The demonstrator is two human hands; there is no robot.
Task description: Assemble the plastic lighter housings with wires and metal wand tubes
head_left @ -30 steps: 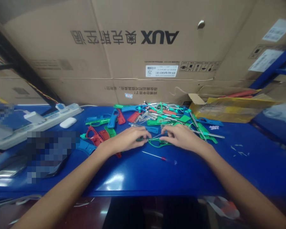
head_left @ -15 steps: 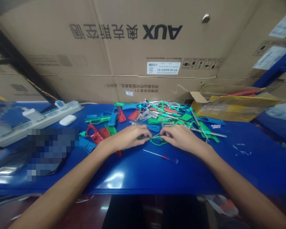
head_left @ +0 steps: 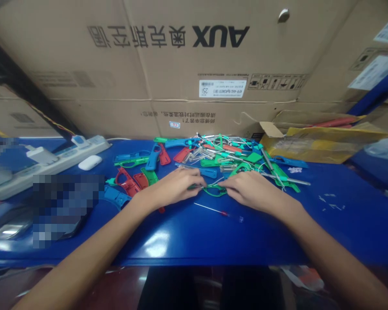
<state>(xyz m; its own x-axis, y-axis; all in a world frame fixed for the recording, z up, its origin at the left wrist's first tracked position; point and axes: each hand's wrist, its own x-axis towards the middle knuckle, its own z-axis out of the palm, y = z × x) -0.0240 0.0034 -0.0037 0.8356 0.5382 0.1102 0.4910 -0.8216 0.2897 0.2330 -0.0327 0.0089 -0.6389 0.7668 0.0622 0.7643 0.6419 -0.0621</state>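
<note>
Between my hands lies a green plastic handle half [head_left: 216, 190] with a looped guard, low over the blue table. The bent fingers of my left hand [head_left: 185, 186] are closed on its left end. A thin pale wire [head_left: 216, 182] runs across the top of the part. At the right end of the wire, the thumb and fingers of my right hand [head_left: 250, 189] are pinched together, with the fingertips partly hidden. A screwdriver [head_left: 213, 208] with a red collar and clear handle lies on the table just in front of the hands.
Green, blue and metal parts form a pile [head_left: 229, 153] behind my hands. Red, blue and green handle halves [head_left: 129, 181] lie to the left, near a white power strip [head_left: 67, 159]. A yellow-taped carton [head_left: 317, 142] stands back right. Small white bits [head_left: 331, 201] lie at right.
My right hand has shifted slightly right and down, its fingers drawn closer together around the wire's end. My left hand still holds the green handle half. The camera view has tilted slightly.
</note>
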